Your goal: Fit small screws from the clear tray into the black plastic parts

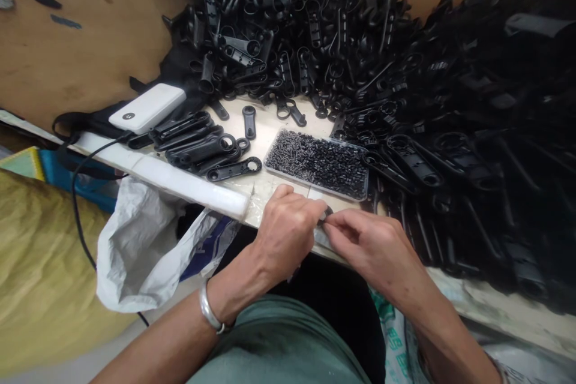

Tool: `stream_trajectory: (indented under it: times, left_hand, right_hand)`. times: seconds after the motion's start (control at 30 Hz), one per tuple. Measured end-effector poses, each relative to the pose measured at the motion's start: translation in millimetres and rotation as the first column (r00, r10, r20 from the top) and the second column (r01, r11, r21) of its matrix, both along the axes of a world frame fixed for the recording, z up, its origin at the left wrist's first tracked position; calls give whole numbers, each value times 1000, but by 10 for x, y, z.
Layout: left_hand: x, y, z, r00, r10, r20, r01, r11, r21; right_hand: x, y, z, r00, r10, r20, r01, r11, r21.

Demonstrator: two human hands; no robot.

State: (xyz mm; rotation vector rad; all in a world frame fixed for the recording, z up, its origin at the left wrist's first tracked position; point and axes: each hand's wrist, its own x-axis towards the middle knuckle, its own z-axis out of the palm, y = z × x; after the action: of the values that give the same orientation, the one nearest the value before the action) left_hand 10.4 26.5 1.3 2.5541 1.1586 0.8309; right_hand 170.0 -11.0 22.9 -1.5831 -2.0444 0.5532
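My left hand (287,229) is closed around a black plastic part (326,213), and only its rounded end shows past the fingers. Thumb and fingertips of my right hand (375,245) are pinched together against that same end; whatever is between them is too small or hidden to make out. Just beyond both hands lies a clear shallow tray (272,169) filled with tiny black and metallic pieces. Left of the tray, several black ring-ended plastic handles (234,169) rest in a loose stack, with a single handle (249,122) lying apart behind them.
A large heap of black plastic parts (310,30) covers the back and right of the table (270,114). On the left sit a white power bank (147,107) and its black cable (77,204). An open white sack (135,252) hangs below the table edge; cardboard (81,66) stands behind.
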Motion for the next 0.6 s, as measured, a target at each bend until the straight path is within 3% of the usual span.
stream_trajectory:
  times: [0.13, 0.27, 0.43, 0.6]
  left_hand:
    - [6, 0, -10, 1000, 0, 20, 0, 1000, 3]
    - [-21, -25, 30, 1000, -4, -9, 4, 997, -82]
    - [-178, -121, 115, 1000, -3, 4, 3, 992, -124]
    - [-310, -182, 46, 997, 13, 80, 1, 985, -173]
  right_hand:
    - [7, -2, 3, 1000, -7, -12, 6, 1000, -13]
    - [12, -17, -4, 1000, -1, -19, 0, 999, -42]
    - [35, -7, 15, 998, -5, -64, 2, 999, -47]
    - [97, -27, 100, 994, -87, -68, 87, 996, 4]
